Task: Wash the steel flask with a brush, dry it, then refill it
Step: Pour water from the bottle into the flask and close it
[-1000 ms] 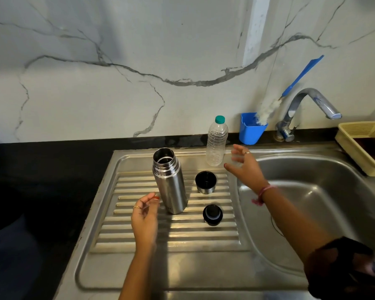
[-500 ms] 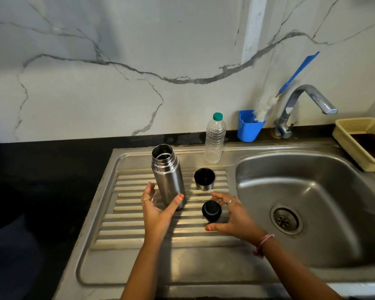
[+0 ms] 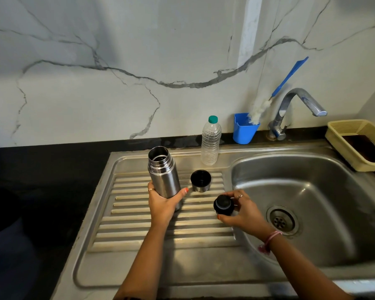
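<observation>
The left hand [image 3: 161, 204] wraps its fingers and thumb round the lower body of the tall, open-mouthed stainless steel flask [image 3: 164, 174], which stands upright on the ribbed steel draining board [image 3: 139, 224]. The right hand [image 3: 245, 213] pinches the round black stopper [image 3: 223, 205] between curled fingertips, just above the board's right edge. Just beyond the left thumb, between the two hands, sits the steel cup lid with a black lining [image 3: 200, 181], mouth up. Farther behind it stands a clear plastic bottle with a green cap [image 3: 211, 141]. Well beyond the right fingers, a blue-handled white bottle brush [image 3: 268, 98] leans in a blue plastic cup [image 3: 244, 132] beside the chrome tap [image 3: 294, 109].
</observation>
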Available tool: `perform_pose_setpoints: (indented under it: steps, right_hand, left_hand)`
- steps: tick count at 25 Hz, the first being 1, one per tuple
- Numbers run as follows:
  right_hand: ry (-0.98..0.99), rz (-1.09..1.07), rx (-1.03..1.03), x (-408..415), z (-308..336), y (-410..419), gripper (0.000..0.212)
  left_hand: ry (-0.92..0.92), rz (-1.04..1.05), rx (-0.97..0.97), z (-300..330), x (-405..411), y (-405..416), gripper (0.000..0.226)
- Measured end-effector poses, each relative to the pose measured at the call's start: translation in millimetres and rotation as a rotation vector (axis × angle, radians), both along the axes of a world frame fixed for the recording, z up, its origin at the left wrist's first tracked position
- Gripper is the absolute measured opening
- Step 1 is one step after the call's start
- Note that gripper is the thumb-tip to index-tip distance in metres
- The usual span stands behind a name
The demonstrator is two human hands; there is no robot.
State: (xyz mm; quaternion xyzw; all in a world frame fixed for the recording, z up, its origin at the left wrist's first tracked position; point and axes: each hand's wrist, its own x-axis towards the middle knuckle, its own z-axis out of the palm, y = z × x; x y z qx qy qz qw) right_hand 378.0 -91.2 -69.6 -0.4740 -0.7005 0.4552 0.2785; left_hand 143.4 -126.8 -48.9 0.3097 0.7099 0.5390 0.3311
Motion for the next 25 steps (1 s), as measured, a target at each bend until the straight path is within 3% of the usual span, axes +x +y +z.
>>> perform_pose_setpoints:
  steps: [6, 12, 25]
  right_hand:
    - [0.083, -0.081, -0.050, 32, 10, -1, 0.063]
    - [0.176, -0.169, -0.015, 62, 37, 2, 0.056]
    - [0.195, -0.065, 0.212, 108, 145, 27, 0.062]
  left_hand:
    - [-0.029, 0.051, 0.031, 3, 7, -2, 0.078]
    - [-0.014, 0.022, 0.061, 12, 26, -14, 0.075]
    - [-0.009, -0.143, 0.090, 50, 147, -26, 0.076]
